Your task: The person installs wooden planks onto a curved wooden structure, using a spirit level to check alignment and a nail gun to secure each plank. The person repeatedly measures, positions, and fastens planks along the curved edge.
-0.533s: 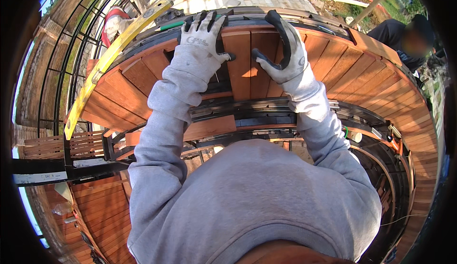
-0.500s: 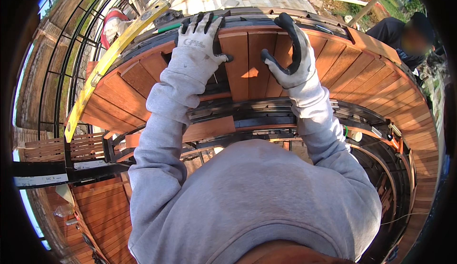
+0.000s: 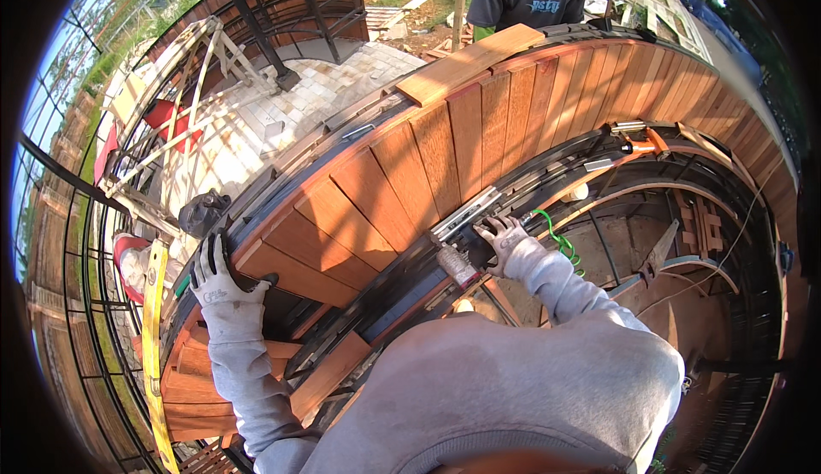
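My left hand, in a white glove with dark fingertips, rests with fingers spread at the outer rim of the curved bench. Its thumb touches the end of a reddish wooden plank, beside a dark gap between planks. My right hand, also gloved, reaches over the inner black metal rail with its fingers apart. Just left of it lies what looks like a nail gun, with a worn cylindrical body and a silver strip. Whether the fingers touch it I cannot tell. A green coiled hose hangs beside my right wrist.
A yellow spirit level stands at the left. One loose board lies across the bench's outer rim, near a person in a dark shirt. An orange tool sits on the inner rail. Timber trestles stand on the paving beyond.
The view has swung to the right. My right hand has left the planks' outer side and moved to the inner rail by the tool. My left hand stays at the outer rim.
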A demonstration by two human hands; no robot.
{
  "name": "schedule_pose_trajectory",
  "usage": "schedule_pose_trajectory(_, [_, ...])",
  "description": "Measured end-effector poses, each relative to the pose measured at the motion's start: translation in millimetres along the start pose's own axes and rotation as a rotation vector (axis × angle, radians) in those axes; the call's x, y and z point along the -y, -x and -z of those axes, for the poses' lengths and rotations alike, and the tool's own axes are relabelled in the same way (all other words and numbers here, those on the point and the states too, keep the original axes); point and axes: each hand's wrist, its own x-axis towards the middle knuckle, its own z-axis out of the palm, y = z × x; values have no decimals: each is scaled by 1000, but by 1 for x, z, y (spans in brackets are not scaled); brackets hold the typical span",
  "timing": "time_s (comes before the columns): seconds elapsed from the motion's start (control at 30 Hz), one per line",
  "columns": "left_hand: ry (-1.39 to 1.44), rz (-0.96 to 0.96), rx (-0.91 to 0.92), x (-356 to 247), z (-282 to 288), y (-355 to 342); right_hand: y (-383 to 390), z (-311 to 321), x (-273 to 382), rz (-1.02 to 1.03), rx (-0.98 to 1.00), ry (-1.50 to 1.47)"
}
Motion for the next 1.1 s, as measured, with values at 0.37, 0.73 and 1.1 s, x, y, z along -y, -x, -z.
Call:
schedule_pose_trajectory(0.37, [37,-12,-31,2,-1,1,-24,-47,-14,209,-133,135])
schedule_pose_trajectory(0.73, [28,29,-26,5,-8,4,-49,-31,-9,391,-2,308])
schedule_pose_trajectory(1.1, [44,37,-24,-3,-2,-1,-30,-2,-3,364,73,57])
